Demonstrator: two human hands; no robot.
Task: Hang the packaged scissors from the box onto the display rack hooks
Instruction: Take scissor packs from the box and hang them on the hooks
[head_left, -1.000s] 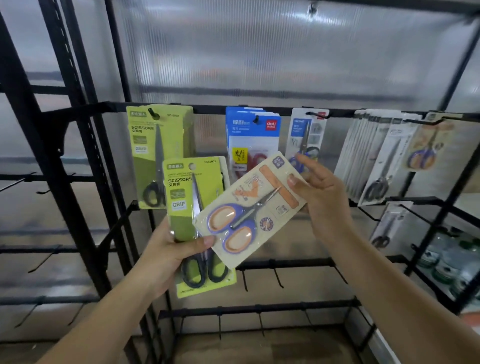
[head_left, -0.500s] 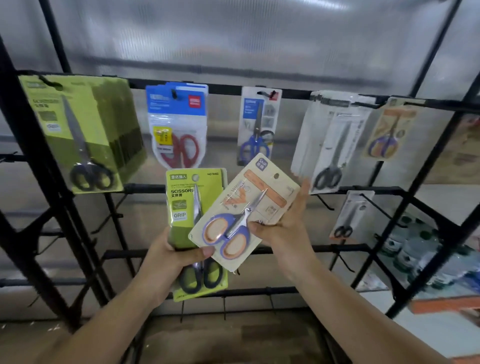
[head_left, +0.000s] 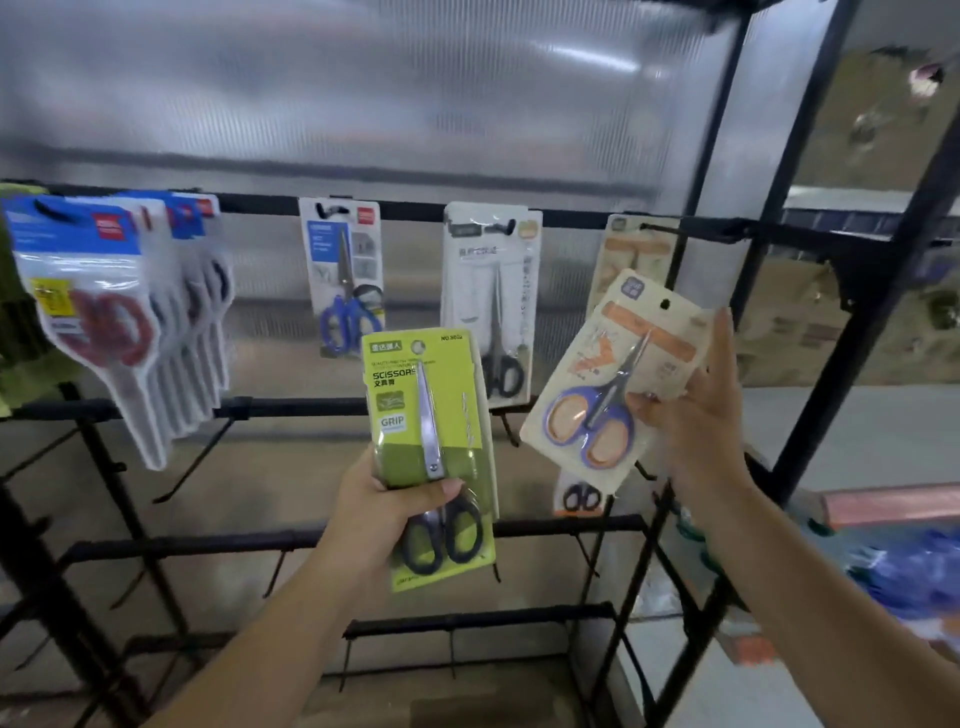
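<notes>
Our right hand (head_left: 698, 415) is pinching the beige scissors pack (head_left: 613, 382) by its right edge, tilted with its hang hole up-right, just below the matching pack's hook (head_left: 655, 229), while our left hand (head_left: 384, 506) grips the green scissors pack (head_left: 428, 415) upright, lower and further left.

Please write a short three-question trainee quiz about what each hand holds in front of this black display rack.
1. True or false: the left hand holds the green scissors pack.
2. What colour are the scissor handles in the beige card pack that the right hand holds?
3. The matching beige pack on the rack hangs: A) top rail, B) bottom rail.

Key: 1 true; 2 purple and orange; 3 A.
</notes>
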